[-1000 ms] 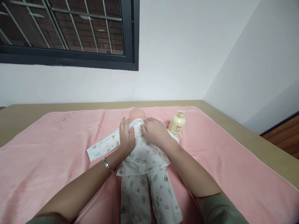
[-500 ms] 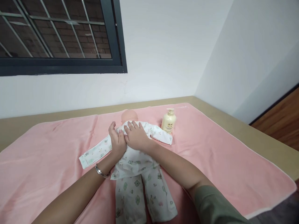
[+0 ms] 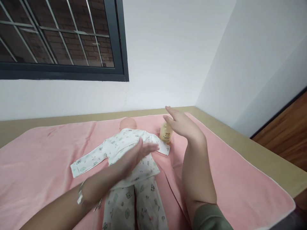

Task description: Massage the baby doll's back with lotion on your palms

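Note:
A baby doll (image 3: pixel 128 123) lies stretched out on a pink cloth, dressed in a white printed top (image 3: pixel 116 143) and matching trousers (image 3: pixel 153 201). My left hand (image 3: pixel 137 156), slightly blurred, hovers over the doll's torso with its fingers extended to the right and nothing in them. At the doll's right-hand sleeve stands a pale yellow pump bottle (image 3: pixel 166 134). My right hand (image 3: pixel 183 124) is at the bottle's top with fingers stretched out; it hides the pump head, so I cannot tell whether it touches it.
The pink cloth (image 3: pixel 227 179) covers most of a tan surface (image 3: pixel 240 153) set against white walls. A dark-framed barred window (image 3: pixel 120 41) is at the upper left. Brown wooden panelling (image 3: pixel 283 140) stands at the right edge.
Both hands have come off the doll's upper body. My right hand has moved right to the bottle; my left has lifted and turned, its fingers pointing right. The view has shifted slightly.

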Demonstrator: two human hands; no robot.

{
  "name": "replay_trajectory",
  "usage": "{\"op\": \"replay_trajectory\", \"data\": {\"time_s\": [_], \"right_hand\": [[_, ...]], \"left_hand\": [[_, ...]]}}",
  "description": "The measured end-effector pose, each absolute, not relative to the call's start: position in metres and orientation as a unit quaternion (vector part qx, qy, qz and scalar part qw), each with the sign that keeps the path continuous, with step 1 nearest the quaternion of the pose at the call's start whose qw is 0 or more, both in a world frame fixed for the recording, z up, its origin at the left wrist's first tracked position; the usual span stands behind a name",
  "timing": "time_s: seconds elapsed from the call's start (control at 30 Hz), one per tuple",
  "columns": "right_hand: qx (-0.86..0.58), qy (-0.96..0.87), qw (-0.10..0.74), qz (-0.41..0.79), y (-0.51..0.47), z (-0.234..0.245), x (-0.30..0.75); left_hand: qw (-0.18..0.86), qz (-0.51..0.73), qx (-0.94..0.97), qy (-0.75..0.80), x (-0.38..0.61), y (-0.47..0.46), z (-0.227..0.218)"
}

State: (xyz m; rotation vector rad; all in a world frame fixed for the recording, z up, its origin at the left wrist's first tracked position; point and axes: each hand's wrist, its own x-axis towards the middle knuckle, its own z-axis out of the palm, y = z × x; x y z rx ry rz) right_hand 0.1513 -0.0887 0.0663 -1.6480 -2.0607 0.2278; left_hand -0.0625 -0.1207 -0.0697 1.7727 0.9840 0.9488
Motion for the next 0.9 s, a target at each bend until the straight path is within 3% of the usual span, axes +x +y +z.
{"op": "replay_trajectory", "data": {"time_s": [0.07,0.17,0.4,0.77,0.9], "right_hand": [[-0.643,-0.736,0.198,0.081,-0.074,0.061,0.158],[-0.641,-0.752,0.119,0.096,-0.058,0.055,0.161],[-0.667,-0.736,0.087,0.081,-0.037,0.047,0.159],[-0.691,-0.709,0.135,0.046,-0.026,0.041,0.152],[-0.654,-0.738,0.158,0.047,-0.035,0.042,0.141]], "left_hand": [[0.675,0.386,0.530,0.339,-0.046,-0.089,-0.029],[0.820,0.399,0.294,0.288,-0.021,-0.042,0.007],[0.843,0.443,0.114,0.283,0.018,-0.016,-0.004],[0.848,0.386,0.158,0.326,-0.035,-0.080,0.007],[0.809,0.448,0.196,0.325,-0.078,-0.122,0.027]]}}
